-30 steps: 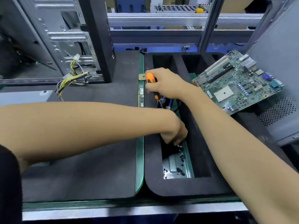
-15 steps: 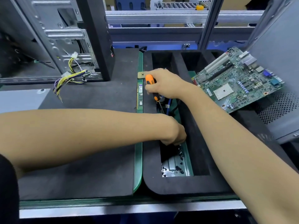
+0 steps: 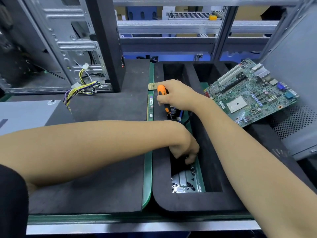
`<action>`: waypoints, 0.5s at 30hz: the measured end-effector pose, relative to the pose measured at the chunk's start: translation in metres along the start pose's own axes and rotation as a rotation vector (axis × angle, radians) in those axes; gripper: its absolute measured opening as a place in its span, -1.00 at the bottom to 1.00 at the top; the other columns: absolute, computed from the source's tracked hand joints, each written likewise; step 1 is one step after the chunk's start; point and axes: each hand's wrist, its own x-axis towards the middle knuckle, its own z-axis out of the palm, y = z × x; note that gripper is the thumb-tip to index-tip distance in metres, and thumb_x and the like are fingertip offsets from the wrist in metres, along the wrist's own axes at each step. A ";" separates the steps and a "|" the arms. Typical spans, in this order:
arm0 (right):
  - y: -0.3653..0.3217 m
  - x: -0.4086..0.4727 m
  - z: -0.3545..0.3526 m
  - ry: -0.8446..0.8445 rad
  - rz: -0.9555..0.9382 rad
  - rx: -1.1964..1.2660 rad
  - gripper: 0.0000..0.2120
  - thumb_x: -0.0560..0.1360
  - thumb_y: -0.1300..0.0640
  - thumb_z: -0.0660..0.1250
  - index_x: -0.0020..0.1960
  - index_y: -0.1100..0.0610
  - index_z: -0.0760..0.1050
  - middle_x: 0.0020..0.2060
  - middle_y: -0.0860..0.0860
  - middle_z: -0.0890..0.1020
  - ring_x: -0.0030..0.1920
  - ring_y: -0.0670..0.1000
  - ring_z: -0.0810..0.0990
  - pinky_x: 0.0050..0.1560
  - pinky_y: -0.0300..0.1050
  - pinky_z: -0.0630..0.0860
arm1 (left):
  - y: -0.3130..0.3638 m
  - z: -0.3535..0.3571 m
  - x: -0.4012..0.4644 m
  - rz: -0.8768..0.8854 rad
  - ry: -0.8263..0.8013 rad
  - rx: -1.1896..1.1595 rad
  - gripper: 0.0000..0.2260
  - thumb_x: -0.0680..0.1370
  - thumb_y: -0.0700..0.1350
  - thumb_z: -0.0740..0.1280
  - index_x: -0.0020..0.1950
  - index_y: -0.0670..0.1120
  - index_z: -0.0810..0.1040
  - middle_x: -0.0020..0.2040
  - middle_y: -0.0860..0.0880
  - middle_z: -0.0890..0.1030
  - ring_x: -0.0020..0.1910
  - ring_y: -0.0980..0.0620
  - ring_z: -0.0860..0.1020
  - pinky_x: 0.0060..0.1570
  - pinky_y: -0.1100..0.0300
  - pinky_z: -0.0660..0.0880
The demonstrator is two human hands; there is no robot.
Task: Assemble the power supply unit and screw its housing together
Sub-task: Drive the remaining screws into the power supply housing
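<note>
The right hand point(image 3: 176, 96) is curled tight around one orange and black screwdriver point(image 3: 163, 100), holding it up over the far end of the black foam tray point(image 3: 161, 194). The tip of the screwdriver is hidden behind the left arm. The left hand point(image 3: 187, 150) reaches down into a long slot in the tray, fingers bent down by the small black screws point(image 3: 188, 184). I cannot tell if it is pinching one, because the fingertips are hidden in the dark slot. The screws are too small and too many to count well. One green circuit board point(image 3: 250, 95) leans on the tray's right side. One open computer case point(image 3: 56, 45) stands at the back left of the counter point(image 3: 106, 107), with a bunch of yellow wires point(image 3: 80, 88) hanging out. One memory stick point(image 3: 150, 107) lies beside the tray.
</note>
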 end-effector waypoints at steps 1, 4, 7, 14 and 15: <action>0.000 0.000 0.000 0.000 0.003 -0.002 -0.84 0.50 0.08 0.35 -0.16 0.15 0.47 -0.22 0.09 0.69 -0.33 0.03 0.65 -0.18 0.08 0.60 | -0.001 -0.002 0.000 0.025 0.011 -0.052 -0.68 0.58 -0.29 0.36 0.32 -0.08 0.61 0.18 -0.02 0.59 0.14 -0.03 0.54 -0.13 0.37 0.35; -0.002 -0.002 -0.003 0.031 0.006 0.011 -0.85 0.46 0.07 0.35 -0.17 0.14 0.47 -0.24 0.09 0.68 -0.31 0.04 0.65 -0.15 0.12 0.60 | -0.008 -0.006 -0.008 0.046 0.054 -0.149 -0.91 0.59 -0.25 0.43 0.07 -0.14 0.67 -0.16 0.11 0.54 -0.20 0.13 0.50 -0.34 0.48 0.39; -0.014 -0.002 -0.011 0.133 -0.018 0.091 -0.85 0.41 0.01 0.30 -0.26 0.05 0.41 -0.30 -0.01 0.68 -0.23 0.06 0.68 -0.10 0.14 0.62 | -0.017 -0.016 -0.047 0.021 0.181 -0.356 -0.90 0.57 -0.21 0.47 0.06 -0.19 0.65 -0.08 -0.07 0.65 -0.13 0.03 0.54 -0.22 0.38 0.43; -0.107 0.015 -0.033 0.217 -0.241 0.182 -0.85 0.41 0.05 0.28 -0.34 -0.04 0.43 -0.35 -0.10 0.66 -0.44 -0.17 0.44 -0.39 -0.28 0.34 | -0.038 0.017 -0.217 -0.119 0.687 -0.601 -0.92 0.62 -0.05 0.43 0.00 -0.02 0.58 -0.12 0.07 0.62 -0.15 0.11 0.54 -0.13 0.30 0.44; -0.125 0.017 -0.035 0.223 -0.280 0.198 -0.84 0.42 0.07 0.29 -0.34 -0.03 0.43 -0.40 -0.17 0.63 -0.42 -0.18 0.46 -0.36 -0.29 0.35 | -0.039 0.030 -0.243 -0.162 0.775 -0.656 -0.92 0.62 -0.04 0.44 0.01 -0.02 0.59 -0.11 0.07 0.63 -0.13 0.07 0.56 -0.11 0.28 0.47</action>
